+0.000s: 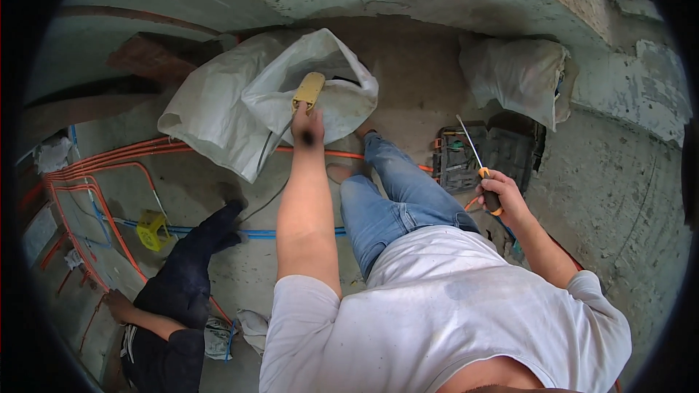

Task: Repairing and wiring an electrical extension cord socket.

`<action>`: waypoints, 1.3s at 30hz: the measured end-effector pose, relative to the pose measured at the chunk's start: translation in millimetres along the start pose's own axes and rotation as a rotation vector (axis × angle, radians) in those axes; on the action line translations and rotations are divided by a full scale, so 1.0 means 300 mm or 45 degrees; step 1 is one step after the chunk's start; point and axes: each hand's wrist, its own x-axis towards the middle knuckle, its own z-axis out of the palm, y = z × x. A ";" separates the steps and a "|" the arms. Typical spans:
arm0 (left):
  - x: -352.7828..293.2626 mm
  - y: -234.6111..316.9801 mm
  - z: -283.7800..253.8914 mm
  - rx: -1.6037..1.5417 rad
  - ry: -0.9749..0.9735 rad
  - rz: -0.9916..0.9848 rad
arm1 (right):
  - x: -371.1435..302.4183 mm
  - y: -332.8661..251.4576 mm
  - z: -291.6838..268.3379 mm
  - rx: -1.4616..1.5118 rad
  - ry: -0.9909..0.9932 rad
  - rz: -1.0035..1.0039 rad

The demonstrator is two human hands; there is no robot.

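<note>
My left hand, at the end of my outstretched arm, is closed on one end of a yellow power strip with rounded corners. A dark cable trails from near that hand down to the floor. Behind the strip gapes the mouth of a white woven sack. In my right hand is a screwdriver with an orange and black handle, gripped so that its long shaft points up and away. Beyond the screwdriver lies an opened dark tool case with tools in it.
Another filled sack leans by the right wall. Orange conduits and blue pipes run across the floor. A yellow plastic frame stands near the left wall. A co-worker in dark clothes is low at the left, one hand near the conduits.
</note>
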 end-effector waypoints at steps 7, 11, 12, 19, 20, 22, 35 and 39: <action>0.097 -0.137 -0.543 0.237 -0.011 -0.125 | 0.057 -0.055 0.120 -0.115 -0.257 0.057; -0.281 -0.072 -0.250 -0.253 0.252 -0.297 | 0.045 -0.111 0.151 -0.171 -0.259 -0.022; -0.338 -0.048 -0.297 -0.217 0.247 -0.280 | 0.029 -0.140 0.199 -0.238 -0.305 -0.053; -0.711 -0.044 -0.465 -0.249 0.186 -0.145 | 0.033 -0.217 0.416 -0.900 -0.601 -0.202; -0.759 -0.059 -0.485 -0.292 0.173 -0.126 | 0.026 -0.215 0.455 -1.100 -0.629 -0.235; -0.852 -0.110 -0.545 -0.401 0.238 -0.089 | -0.019 -0.195 0.550 -1.438 -0.649 -0.264; -1.437 -0.390 -1.062 -1.069 0.384 0.491 | -0.414 0.396 1.007 -1.944 -1.326 -0.091; -1.747 -0.251 -1.203 -1.069 0.460 0.833 | -0.590 0.694 1.080 -2.130 -1.593 0.022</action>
